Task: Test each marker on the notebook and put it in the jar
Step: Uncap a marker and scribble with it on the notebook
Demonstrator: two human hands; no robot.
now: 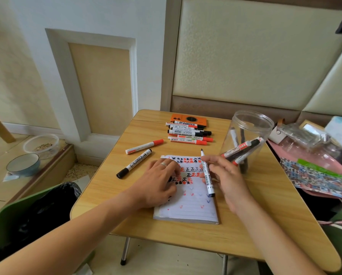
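Observation:
An open lined notebook [193, 205], covered in red, blue and black test marks, lies at the table's front middle. My left hand [156, 183] rests on its left page, and its curled fingers hold a small black cap [170, 178]. My right hand [225, 177] pinches an uncapped white whiteboard marker [207, 173] above the right page, with the tip pointing away from me. The clear plastic jar [251, 124] stands just right of the notebook with several markers [239, 150] leaning inside it.
A row of several capped markers [188, 132] lies at the back beside an orange phone [188, 118]. A red marker [144, 146] and a black marker [134, 163] lie left of the notebook. Bags and clutter [314, 155] crowd the right edge. A green bin [27, 215] stands at the left.

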